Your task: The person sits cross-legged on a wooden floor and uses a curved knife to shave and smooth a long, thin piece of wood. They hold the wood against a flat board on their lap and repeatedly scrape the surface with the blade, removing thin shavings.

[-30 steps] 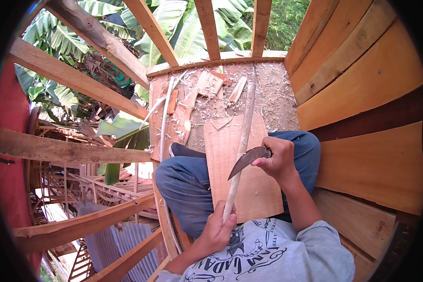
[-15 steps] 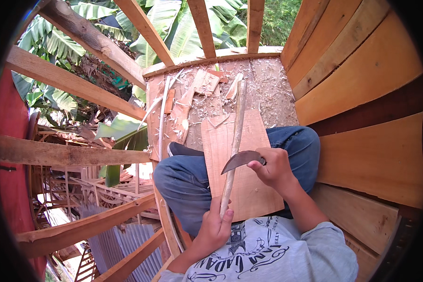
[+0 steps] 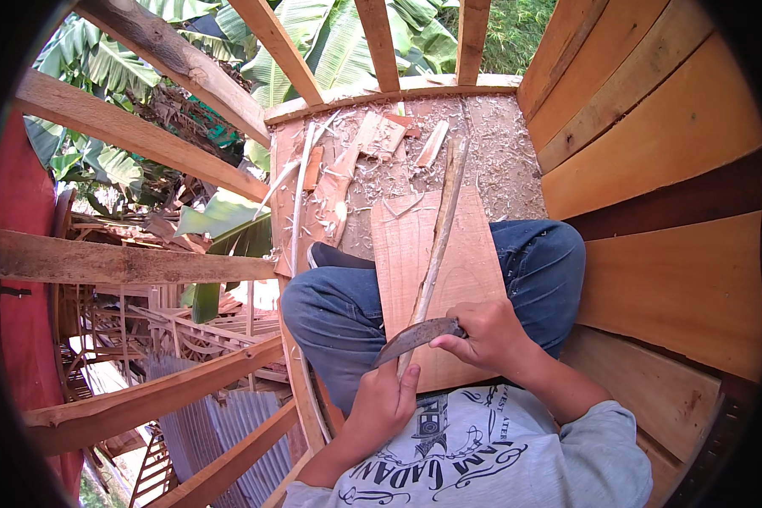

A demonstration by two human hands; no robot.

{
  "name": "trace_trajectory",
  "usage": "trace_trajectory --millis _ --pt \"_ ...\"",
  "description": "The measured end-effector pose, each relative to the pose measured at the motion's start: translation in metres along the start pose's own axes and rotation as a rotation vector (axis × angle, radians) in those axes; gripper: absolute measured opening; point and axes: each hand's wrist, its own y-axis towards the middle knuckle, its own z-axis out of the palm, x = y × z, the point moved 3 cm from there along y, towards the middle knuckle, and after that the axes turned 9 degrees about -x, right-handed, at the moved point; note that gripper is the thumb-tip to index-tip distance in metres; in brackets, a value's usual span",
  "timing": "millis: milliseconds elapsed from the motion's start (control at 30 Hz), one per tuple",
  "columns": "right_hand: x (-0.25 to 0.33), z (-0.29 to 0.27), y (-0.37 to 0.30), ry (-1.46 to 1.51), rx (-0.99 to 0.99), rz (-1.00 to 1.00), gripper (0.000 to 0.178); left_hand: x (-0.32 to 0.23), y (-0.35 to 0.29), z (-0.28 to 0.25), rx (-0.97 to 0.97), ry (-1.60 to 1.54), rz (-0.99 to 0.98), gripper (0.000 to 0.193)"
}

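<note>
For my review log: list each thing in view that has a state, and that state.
Legs: bent
Board: lying across legs
Stick: slanting over board
Knife: blade crossing stick
Left hand: closed around stick's near end
Right hand: closed on knife handle
Shavings: scattered on floor

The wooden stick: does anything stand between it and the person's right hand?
Yes: the curved knife, held in the right hand; its blade crosses the wooden stick just beyond the left hand. Nothing else visible stands between them.

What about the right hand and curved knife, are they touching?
Touching: the head view shows the right hand closed around the curved knife at its handle.
</note>
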Motion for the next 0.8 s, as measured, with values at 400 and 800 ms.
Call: trace_trajectory --millis 400,800 --pt "-0.018 0.002 -0.002 0.026 -0.027 0.052 0.045 -0.006 0.002 0.002 0.03 -0.04 0.005 0.032" --pt "-0.004 -0.008 -0.003 -0.019 0.0 -0.149 0.041 -0.012 0.0 -0.003 0.047 -0.068 0.025 0.03"
